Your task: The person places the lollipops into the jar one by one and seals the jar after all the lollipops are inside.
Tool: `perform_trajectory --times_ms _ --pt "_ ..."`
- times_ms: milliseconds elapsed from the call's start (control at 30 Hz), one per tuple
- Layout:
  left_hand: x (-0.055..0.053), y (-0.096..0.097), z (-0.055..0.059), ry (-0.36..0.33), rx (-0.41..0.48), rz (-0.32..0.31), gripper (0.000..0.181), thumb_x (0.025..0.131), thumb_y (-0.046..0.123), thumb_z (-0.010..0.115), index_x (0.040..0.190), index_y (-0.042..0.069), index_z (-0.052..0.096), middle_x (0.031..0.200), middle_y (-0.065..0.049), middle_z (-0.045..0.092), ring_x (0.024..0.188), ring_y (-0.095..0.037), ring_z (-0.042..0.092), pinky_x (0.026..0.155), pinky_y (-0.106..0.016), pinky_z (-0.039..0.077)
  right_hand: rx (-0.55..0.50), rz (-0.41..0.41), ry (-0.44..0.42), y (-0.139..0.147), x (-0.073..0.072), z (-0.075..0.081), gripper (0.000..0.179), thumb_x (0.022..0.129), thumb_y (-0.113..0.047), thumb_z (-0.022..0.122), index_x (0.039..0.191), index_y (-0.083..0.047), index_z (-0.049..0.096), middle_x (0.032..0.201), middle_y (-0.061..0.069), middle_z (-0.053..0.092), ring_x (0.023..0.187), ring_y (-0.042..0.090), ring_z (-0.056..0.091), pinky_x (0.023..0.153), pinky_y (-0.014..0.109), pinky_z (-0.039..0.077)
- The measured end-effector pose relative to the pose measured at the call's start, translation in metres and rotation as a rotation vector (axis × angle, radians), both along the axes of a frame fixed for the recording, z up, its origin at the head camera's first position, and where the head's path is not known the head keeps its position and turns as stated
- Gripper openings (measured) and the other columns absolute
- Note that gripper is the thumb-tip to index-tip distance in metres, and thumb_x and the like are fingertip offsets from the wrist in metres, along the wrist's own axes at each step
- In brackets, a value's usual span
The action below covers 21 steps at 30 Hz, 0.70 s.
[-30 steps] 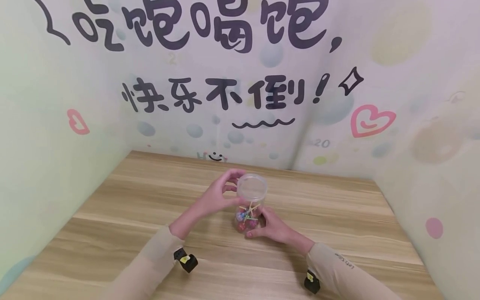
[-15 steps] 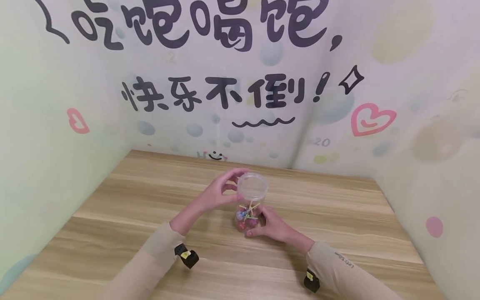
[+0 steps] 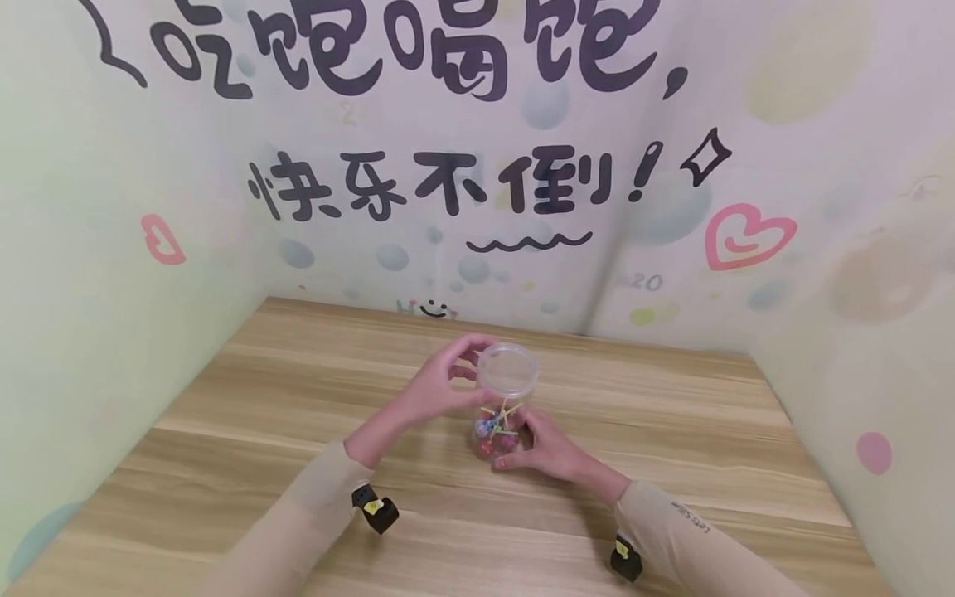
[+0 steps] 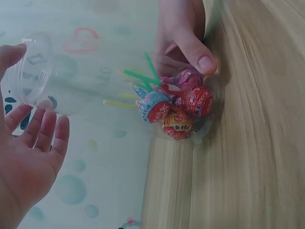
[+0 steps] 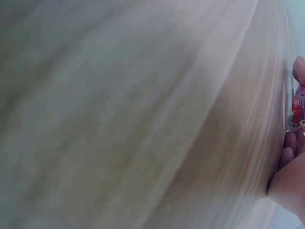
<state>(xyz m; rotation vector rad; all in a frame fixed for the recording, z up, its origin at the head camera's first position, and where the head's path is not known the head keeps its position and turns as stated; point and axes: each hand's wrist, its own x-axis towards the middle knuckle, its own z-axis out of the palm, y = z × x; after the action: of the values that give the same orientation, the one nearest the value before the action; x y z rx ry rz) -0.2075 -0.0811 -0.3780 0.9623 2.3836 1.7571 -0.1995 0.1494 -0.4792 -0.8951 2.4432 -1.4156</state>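
Note:
A clear plastic jar (image 4: 90, 86) stands upright on the wooden table, its round clear lid (image 3: 507, 371) on top. Wrapped lollipops (image 4: 176, 107) with yellow and green sticks lie in the bottom of it. My left hand (image 3: 440, 387) holds the lid from the left, thumb on the near side and fingers around the far side. Low on the right side, my right hand (image 3: 554, 450) grips the jar near its base. The right wrist view catches only part of the right hand (image 5: 290, 174) and a few lollipops (image 5: 298, 107) at its edge.
The wood-grain table (image 3: 298, 398) meets pale walls on three sides. Black lettering (image 3: 448, 182) and a pink heart (image 3: 748, 238) decorate the wall. Each sleeve carries a small black wrist camera, one at the left wrist (image 3: 376, 508) and one at the right (image 3: 625, 558).
The head view has shifted very slightly. Both hands stay on the jar and its lid, with no clear movement between them.

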Motion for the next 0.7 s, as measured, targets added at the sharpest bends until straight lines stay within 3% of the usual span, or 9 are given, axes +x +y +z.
perform_trajectory --times_ms 267,533,700 --pt "-0.0060 -0.0036 -0.0015 0.022 0.016 -0.080 0.064 0.083 0.006 0.071 0.142 0.003 0.047 0.130 -0.018 0.057 0.110 -0.029 0.054 0.096 -0.038 0.055 -0.004 -0.003 0.018 -0.0005 0.0008 -0.0006 0.042 0.073 -0.020 0.088 0.101 -0.013 0.058 0.130 0.007 0.064 0.120 0.018 0.054 0.104 0.026 0.041" --pt "-0.0001 0.0031 -0.0009 -0.003 0.015 0.015 0.075 0.076 0.015 0.084 0.140 0.007 0.046 0.128 -0.013 0.058 0.108 -0.025 0.055 0.093 -0.034 0.056 -0.007 0.001 0.012 0.0000 -0.0004 -0.0007 0.049 0.073 -0.020 0.088 0.112 -0.016 0.058 0.134 0.004 0.063 0.124 0.018 0.053 0.108 0.026 0.040" --pt "-0.0018 0.0046 0.0010 -0.004 -0.011 0.015 0.069 0.077 0.017 0.084 0.136 0.006 0.049 0.126 -0.013 0.059 0.107 -0.024 0.055 0.091 -0.033 0.056 0.008 -0.001 0.014 0.0003 -0.0005 -0.0004 0.062 0.073 -0.023 0.088 0.125 -0.018 0.056 0.133 0.002 0.062 0.124 0.017 0.053 0.108 0.027 0.040"
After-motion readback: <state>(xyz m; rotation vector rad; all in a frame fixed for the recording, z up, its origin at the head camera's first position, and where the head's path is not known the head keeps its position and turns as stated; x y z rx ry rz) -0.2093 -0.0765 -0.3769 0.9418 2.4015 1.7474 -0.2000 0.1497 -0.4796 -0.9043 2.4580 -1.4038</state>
